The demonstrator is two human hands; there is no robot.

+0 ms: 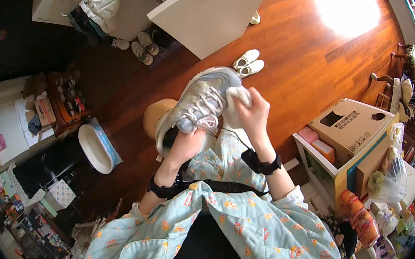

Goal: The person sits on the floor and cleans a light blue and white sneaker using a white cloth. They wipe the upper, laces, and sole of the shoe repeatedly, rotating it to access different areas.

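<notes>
A grey and light-blue lace-up sneaker (pixel 199 101) is held up in front of my lap, toe pointing away from me. My left hand (pixel 186 146) grips it at the ankle opening, the fingers hidden inside or under the tongue. A white cloth (pixel 237 104) is bunched in my right hand (pixel 255 116) and lies against the side of the shoe near the toe. Black bands circle both my wrists. A round tan object (pixel 154 117), partly hidden, shows behind the sneaker.
White shoes (pixel 249 63) stand on the wooden floor (pixel 288 73) ahead. More shoes (pixel 143 48) lie below an open white drawer or door (pixel 210 13). At right a cardboard box (pixel 351 126) sits on a white shelf unit (pixel 317 154); at left is an oval white tub (pixel 98 149).
</notes>
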